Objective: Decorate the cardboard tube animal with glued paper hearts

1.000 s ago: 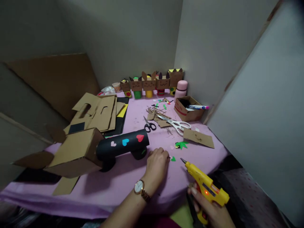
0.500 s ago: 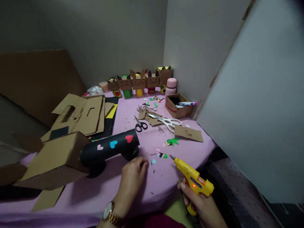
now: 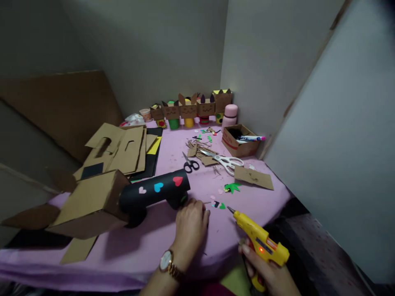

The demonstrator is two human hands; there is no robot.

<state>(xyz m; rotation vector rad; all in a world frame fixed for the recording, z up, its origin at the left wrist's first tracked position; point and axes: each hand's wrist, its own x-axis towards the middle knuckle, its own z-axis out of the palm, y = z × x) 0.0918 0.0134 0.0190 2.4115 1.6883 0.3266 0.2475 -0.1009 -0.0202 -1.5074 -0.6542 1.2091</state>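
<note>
My right hand (image 3: pixel 262 263) is wrapped round the handle of a yellow glue gun (image 3: pixel 262 238), its nozzle pointing up and left and a small orange light glowing on its side. My left hand (image 3: pixel 191 222) rests on the pink tablecloth with fingers curled down, over where a light blue paper heart lay; what the fingertips hold, if anything, is hidden. Small paper hearts (image 3: pixel 219 205) lie just right of it. Beyond the left hand stands a black paper tube (image 3: pixel 154 191) with pink, blue and red hearts, joined to a cardboard box with ears (image 3: pixel 86 205).
Black scissors (image 3: pixel 190 162), white-handled scissors (image 3: pixel 226 162), cardboard scraps (image 3: pixel 197 149) and a green paper leaf shape (image 3: pixel 233 188) lie mid-table. Behind are a box of pens (image 3: pixel 239 144), a pink bottle (image 3: pixel 230 115) and several cardboard animal figures (image 3: pixel 188 111). Flat cardboard (image 3: pixel 123 150) lies at left.
My left hand has moved right and covers the spot of the light blue heart. The whole view has shifted; my right hand still holds the glue gun in much the same pose.
</note>
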